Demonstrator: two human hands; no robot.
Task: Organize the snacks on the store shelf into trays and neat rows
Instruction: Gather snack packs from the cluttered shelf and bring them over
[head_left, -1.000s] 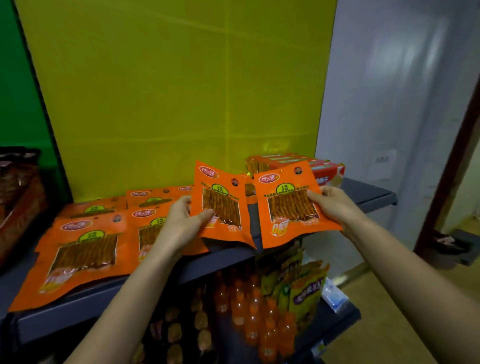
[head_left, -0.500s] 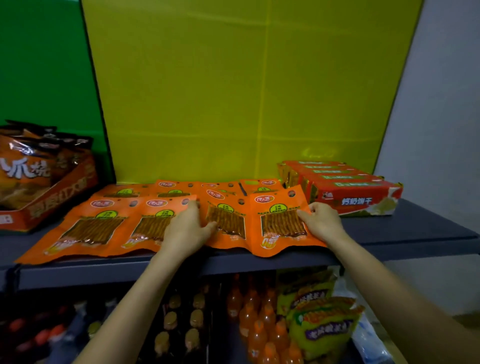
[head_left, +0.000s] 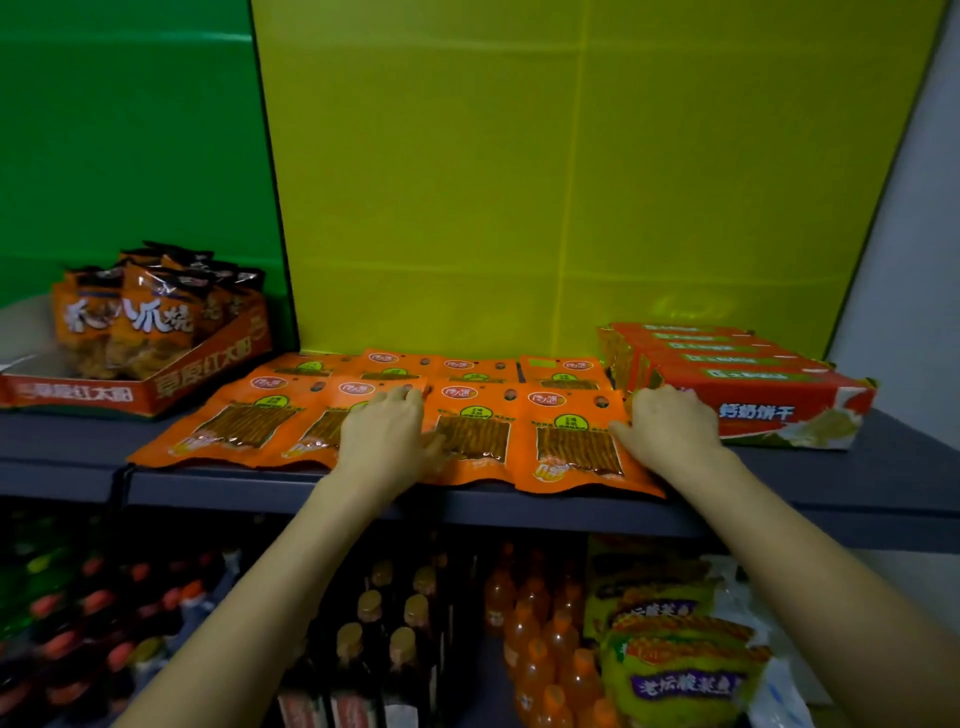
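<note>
Orange snack packets lie flat on the dark shelf (head_left: 841, 483) in two rows. The front row holds several packets, the rightmost packet (head_left: 576, 449) overhanging the shelf's front edge a little. My left hand (head_left: 387, 441) rests palm down across the second packet (head_left: 319, 428) and third packet (head_left: 472, 436), fingers straight. My right hand (head_left: 667, 431) lies on the right edge of the rightmost packet, thumb on its face. The back row of packets (head_left: 472, 368) sits against the yellow panel, partly covered by the front row.
A pack of red biscuit boxes (head_left: 753, 410) lies just right of my right hand. At far left a red cardboard tray (head_left: 197, 371) holds upright orange bags. The lower shelf carries orange drink bottles (head_left: 540, 649), dark bottles (head_left: 374, 649) and green noodle packs (head_left: 680, 680).
The two packets I held up have been laid down at the right end of the front row. Both hands now lie flat on them, and the view has shifted left.
</note>
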